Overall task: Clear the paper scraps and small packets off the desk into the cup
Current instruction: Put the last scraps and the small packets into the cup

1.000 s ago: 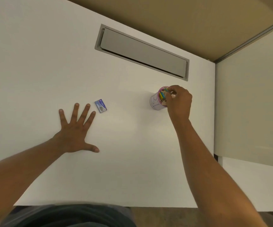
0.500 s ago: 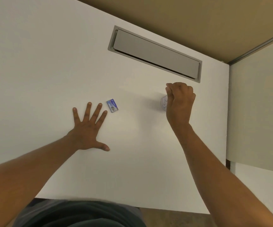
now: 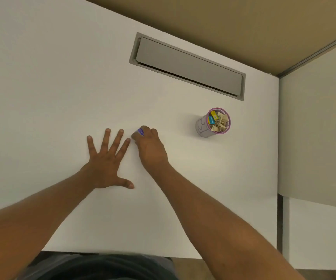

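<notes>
Packet: I see a small blue-and-purple packet [image 3: 140, 131] on the white desk top [image 3: 52, 81], only a sliver of it showing between the fingertips of my right hand [image 3: 150, 147].
Right hand fingers: they are curled down over the packet, thumb and forefinger closing on its edges in a pinch; the rest of the packet is hidden under them, and I cannot tell whether it has left the desk.
Left hand: my left hand [image 3: 107, 158] lies flat on the desk, palm down, fingers [image 3: 106, 138] straight and spread wide, thumb out to the side, holding nothing.
Packet to left fingers: it sits just beyond the tip of my left forefinger, close beside it but apart.
Cup: a grey mesh cup with a pink rim [image 3: 213, 122] stands upright, well off to the right of my right-hand fingers and slightly beyond them.
Cup contents: crumpled tan paper scraps [image 3: 220, 123] fill it, with a yellow packet [image 3: 214, 115] and a teal packet [image 3: 210, 120] tucked on the side nearest my fingers.
Beyond the fingers: a long grey cable hatch [image 3: 187, 66] is set into the desk, far past both hands.
</notes>
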Motion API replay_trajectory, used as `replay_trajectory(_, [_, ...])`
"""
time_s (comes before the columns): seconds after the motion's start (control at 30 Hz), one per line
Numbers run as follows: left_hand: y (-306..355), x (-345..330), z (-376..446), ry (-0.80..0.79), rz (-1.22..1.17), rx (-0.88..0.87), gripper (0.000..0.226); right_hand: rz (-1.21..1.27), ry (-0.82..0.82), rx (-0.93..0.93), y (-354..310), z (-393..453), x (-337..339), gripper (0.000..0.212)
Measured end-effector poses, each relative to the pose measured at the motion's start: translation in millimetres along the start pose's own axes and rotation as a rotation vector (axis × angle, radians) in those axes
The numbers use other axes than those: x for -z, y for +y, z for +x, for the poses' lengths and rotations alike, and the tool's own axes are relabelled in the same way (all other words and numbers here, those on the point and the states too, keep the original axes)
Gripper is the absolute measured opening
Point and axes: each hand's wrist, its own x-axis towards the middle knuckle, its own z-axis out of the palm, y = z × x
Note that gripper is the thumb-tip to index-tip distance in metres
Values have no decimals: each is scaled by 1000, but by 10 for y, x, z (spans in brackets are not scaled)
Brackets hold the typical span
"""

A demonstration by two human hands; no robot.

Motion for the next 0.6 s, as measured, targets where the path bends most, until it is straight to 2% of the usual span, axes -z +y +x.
replay_trajectory(0.1, [4, 0, 1, -6, 8, 2, 154, 46, 83, -21, 44, -135, 174, 22])
replay_trajectory(0.2, [-1, -6, 2, 5, 20, -9, 155, 239, 198, -191, 154, -278, 497, 21])
replay_trajectory(0.3, [2, -17, 9, 5, 47, -17, 154, 430, 500, -368, 462, -410, 958, 28])
replay_trajectory(0.37, [12, -9, 16, 0, 49, -12, 155, 465, 677, -475, 797, -452, 1221, 17])
replay_trajectory(0.43, [20, -1, 17, -6, 40, -5, 156, 457, 714, -594, 1113, -445, 1363, 10])
replay_trajectory(0.5, [28, 5, 17, -19, 37, 2, 156, 512, 673, -683, 1321, -409, 1399, 12])
replay_trajectory(0.6, [29, 12, 22, -27, 29, 12, 156, 573, 663, -712, 1453, -356, 1416, 12])
